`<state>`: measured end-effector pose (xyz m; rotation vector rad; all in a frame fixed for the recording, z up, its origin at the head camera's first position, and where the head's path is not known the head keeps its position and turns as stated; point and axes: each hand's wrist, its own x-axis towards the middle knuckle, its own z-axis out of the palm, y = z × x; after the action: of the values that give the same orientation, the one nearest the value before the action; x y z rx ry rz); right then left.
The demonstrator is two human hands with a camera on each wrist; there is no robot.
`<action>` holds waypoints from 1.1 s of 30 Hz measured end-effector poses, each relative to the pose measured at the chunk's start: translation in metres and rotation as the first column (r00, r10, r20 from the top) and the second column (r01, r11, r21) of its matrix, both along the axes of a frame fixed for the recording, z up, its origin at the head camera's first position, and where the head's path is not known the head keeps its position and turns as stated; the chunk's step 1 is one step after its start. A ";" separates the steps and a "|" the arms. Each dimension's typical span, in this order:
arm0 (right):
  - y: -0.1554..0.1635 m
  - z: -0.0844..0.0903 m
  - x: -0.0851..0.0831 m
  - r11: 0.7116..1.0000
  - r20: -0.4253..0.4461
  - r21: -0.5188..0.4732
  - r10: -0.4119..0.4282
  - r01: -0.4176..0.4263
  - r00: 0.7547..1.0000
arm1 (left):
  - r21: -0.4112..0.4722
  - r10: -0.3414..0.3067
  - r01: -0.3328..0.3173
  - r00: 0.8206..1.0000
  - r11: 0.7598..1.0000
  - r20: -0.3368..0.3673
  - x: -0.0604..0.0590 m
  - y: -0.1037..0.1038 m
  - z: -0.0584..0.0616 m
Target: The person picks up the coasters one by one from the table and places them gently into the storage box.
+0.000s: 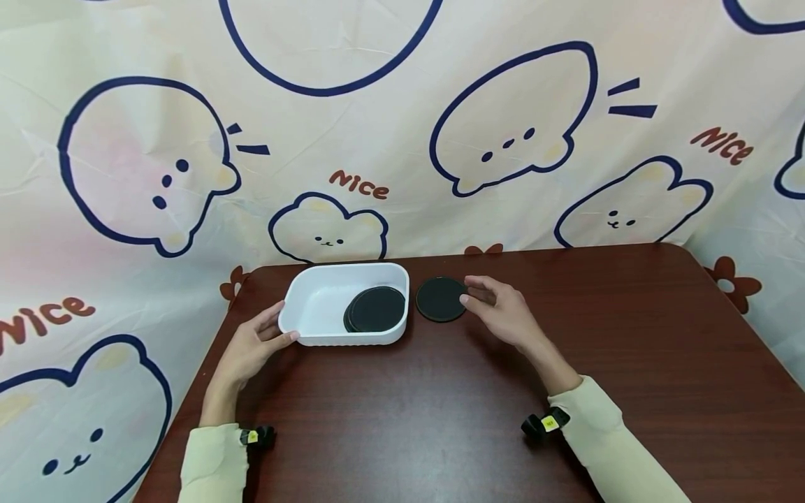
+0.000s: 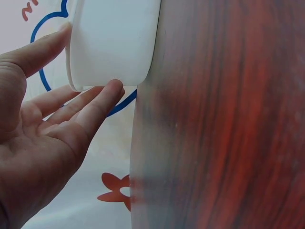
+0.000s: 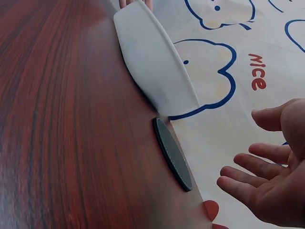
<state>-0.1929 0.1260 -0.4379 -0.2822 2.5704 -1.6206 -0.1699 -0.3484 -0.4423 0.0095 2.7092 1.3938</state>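
White tub steadied by left hand; right hand open beside disc.
Risk: the disc at 3 o'clock of the tub lies flat on the worktop; straight fingers may slide it rather than lift it.

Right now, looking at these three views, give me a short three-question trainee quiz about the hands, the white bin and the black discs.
1. True or false: the loose black disc lies on the table beside the white bin, not inside it.
2. Which hand touches the bin: A the left hand, B the right hand, C both?
3. What lies inside the bin?

Key
1. True.
2. A. Its fingers rest against the bin's end wall; the right hand is by the loose disc.
3. Stacked black discs; their number cannot be told.
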 end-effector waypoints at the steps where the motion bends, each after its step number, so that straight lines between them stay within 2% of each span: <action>1: 0.001 -0.001 0.000 1.000 0.003 0.004 0.002 -0.002 1.000 | 0.000 0.000 0.000 1.000 1.000 -0.001 0.000 0.000 0.000; 15: 0.010 -0.016 -0.018 0.999 0.051 -0.046 0.024 -0.022 0.998 | 0.011 0.002 -0.002 1.000 1.000 -0.006 0.000 -0.002 0.000; 19: 0.013 -0.020 -0.028 0.988 0.105 -0.145 0.072 -0.056 0.992 | 0.013 0.000 0.000 1.000 1.000 -0.008 0.000 -0.002 0.000; 23: 0.016 -0.023 -0.041 0.960 0.180 -0.271 0.120 -0.068 0.976 | 0.014 -0.001 0.001 1.000 1.000 -0.009 0.000 -0.003 0.000; 26: 0.015 -0.025 -0.052 0.944 0.222 -0.325 0.140 -0.063 0.965 | 0.015 0.000 0.000 1.000 1.000 -0.008 0.000 -0.003 -0.001; 29: 0.013 -0.026 -0.062 0.943 0.231 -0.325 0.155 -0.074 0.961 | 0.015 0.001 -0.001 1.000 1.000 -0.008 0.000 -0.003 -0.001; 33: 0.011 -0.027 -0.070 0.968 0.211 -0.234 0.145 -0.094 0.967 | 0.015 -0.005 0.006 1.000 1.000 -0.012 0.000 -0.002 -0.001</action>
<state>-0.2625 0.1372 -0.4653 -0.2472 2.1669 -1.7825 -0.1696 -0.3507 -0.4434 0.0263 2.7058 1.4172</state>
